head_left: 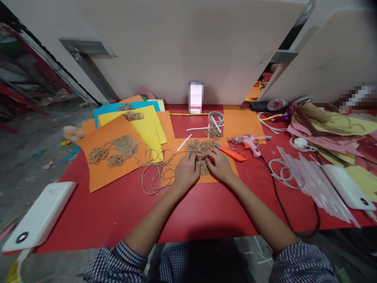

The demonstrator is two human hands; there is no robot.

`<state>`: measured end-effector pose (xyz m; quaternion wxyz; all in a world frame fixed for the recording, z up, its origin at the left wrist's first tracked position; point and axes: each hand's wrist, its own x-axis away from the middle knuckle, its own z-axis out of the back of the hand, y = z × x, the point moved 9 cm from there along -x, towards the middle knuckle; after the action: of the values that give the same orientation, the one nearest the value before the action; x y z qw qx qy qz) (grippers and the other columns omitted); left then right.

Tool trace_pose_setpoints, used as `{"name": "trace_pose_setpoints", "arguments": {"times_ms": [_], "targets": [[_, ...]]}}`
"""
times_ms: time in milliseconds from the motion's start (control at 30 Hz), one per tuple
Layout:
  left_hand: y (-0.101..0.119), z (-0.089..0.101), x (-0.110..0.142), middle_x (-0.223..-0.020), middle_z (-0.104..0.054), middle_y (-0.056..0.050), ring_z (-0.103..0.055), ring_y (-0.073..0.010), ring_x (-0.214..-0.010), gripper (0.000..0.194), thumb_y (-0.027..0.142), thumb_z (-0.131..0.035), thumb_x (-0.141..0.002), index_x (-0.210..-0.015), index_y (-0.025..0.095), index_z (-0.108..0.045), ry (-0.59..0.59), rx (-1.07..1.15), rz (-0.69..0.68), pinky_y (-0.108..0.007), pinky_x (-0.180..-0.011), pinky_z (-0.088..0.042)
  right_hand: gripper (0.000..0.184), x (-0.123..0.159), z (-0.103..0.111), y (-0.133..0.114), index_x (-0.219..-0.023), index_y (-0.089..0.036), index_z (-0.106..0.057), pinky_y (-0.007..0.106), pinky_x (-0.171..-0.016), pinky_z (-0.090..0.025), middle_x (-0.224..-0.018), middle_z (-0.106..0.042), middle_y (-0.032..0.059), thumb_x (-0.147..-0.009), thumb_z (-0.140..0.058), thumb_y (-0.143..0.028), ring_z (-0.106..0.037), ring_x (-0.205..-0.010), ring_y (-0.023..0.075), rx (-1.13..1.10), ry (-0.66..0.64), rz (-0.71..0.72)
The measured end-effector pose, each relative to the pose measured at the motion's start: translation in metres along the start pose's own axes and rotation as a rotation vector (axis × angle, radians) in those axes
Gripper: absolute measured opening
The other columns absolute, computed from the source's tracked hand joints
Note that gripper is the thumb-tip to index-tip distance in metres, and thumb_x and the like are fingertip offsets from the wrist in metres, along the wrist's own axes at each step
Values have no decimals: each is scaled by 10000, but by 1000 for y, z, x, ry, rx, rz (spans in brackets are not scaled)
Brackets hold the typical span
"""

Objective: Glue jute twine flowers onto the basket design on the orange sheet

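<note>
My left hand (187, 169) and my right hand (219, 165) meet over a flat coiled piece of jute twine (204, 168) lying on an orange sheet (210, 180). The fingers of both hands are bent in, gripping the twine at its upper part; the fingertips are partly hidden. Just beyond them sits looped twine (198, 146). To the left, loose twine (157, 173) trails in loops across the red table. An orange box cutter (232, 153) lies right beside my right hand, with a pink glue gun (249, 143) behind it.
At left, an orange sheet (97, 179) bears twine shapes, with yellow sheets (147, 124) behind it. A roll of tape (216, 118) and a phone (196, 97) stand at the back. Clear glue sticks (318, 184) and white power banks (344, 186) lie right; a black cable (279, 200) curves forward.
</note>
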<state>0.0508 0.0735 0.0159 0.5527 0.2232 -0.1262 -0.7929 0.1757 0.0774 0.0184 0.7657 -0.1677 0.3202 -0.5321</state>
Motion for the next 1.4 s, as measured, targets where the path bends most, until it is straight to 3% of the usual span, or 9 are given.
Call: {"name": "trace_pose_setpoints", "arguments": {"times_ms": [267,500,1167,1400], "targets": [[0,-2,0,-1040,-596,-77,-609,-218,-909,126,243,-495,-935,-1021,204,-578,-5,0,-10,-336,-791,-479,242,0,-2,0,-938,-213,-721,334,-844,-449,-975,-594,64,-906,-492,-141,-563,-933,208,36,-8,25],[-1,-1,0,-1044,-599,-86,-607,-233,-927,129,256,-510,-926,-1037,200,-545,-7,-6,4,-349,-784,-484,284,0,-4,-6,-1053,-225,-711,335,-850,-445,-1032,-576,78,-919,-476,-140,-551,-955,215,56,-32,48],[-1,-1,-1,-1017,-602,-89,-612,-240,-912,109,251,-512,-908,-1005,207,-534,-6,1,14,-360,-783,-490,285,2,-5,-8,-961,-219,-716,333,-838,-446,-1012,-573,73,-894,-464,-104,-550,-922,206,33,-42,64],[-4,5,-1,-1010,-608,-74,-606,-223,-910,165,155,-517,-822,-976,208,-544,-13,119,17,-349,-813,-498,285,3,-7,-7,-947,-224,-725,329,-831,-445,-976,-579,66,-883,-477,-99,-558,-920,207,42,-56,60]]}}
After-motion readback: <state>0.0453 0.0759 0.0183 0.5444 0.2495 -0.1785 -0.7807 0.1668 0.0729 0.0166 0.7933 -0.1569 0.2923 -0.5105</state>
